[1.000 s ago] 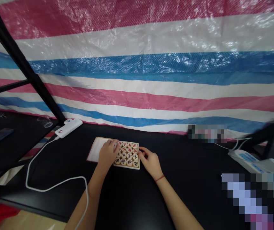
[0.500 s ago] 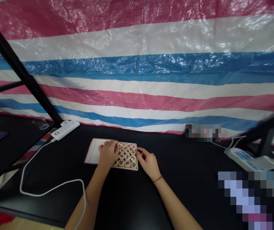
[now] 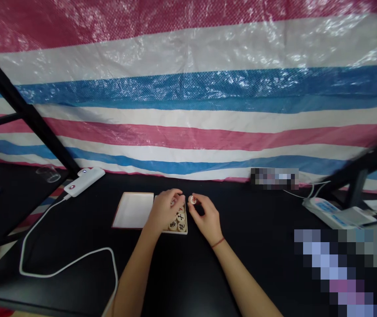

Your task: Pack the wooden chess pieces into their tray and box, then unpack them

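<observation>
My right hand pinches a round xiangqi piece with a red character between thumb and fingertips, just off the box's right side. My left hand arches over the shallow white box, its thumb and index finger parted, with a red-marked piece in the box showing through the gap. Whether its fingertips touch a piece is hidden. Black-marked pieces lie in the box near its front right corner. To the left, the box lid lies with its white inside up.
A white power strip stands at the back left, its cable looping over the black table. Another power strip is at right. A clear cup lies on the left surface. Striped sheeting hangs behind.
My left hand has slid right across the box, uncovering more of the lid. My right hand, earlier at the box's right edge, now holds a red-marked xiangqi piece. The view has shifted slightly.
</observation>
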A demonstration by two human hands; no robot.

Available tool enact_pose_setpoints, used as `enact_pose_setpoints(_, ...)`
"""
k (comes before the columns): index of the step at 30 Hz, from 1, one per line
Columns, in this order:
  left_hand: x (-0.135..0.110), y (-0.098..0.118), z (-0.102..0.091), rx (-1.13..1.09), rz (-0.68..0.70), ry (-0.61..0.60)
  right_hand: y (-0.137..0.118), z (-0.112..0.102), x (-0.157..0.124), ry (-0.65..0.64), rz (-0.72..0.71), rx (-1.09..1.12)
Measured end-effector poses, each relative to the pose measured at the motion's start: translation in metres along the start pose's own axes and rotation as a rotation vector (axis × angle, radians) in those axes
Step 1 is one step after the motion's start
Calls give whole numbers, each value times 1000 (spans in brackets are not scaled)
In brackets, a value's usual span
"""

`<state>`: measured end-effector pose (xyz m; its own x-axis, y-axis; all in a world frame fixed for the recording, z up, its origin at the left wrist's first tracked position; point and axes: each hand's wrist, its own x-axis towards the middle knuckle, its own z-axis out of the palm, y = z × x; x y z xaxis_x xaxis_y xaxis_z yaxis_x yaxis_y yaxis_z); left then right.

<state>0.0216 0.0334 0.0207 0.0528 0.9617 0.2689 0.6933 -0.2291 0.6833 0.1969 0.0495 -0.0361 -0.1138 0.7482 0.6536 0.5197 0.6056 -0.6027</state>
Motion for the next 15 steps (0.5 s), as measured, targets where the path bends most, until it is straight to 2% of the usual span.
enact_pose_setpoints(2,-1,-14,-8,218,-42,108,19,-2,3,43,65,-116)
enact_pose_setpoints(5,-7,-31,-21,397,-183,189,41,-4,5,7,166,-229)
enact_pose_setpoints(10,-16,-34,-26,514,-323,129,45,-3,7,-122,193,-321)
enact_pose_setpoints(15,-16,-25,-17,592,-418,62,36,-3,8,-156,218,-352)
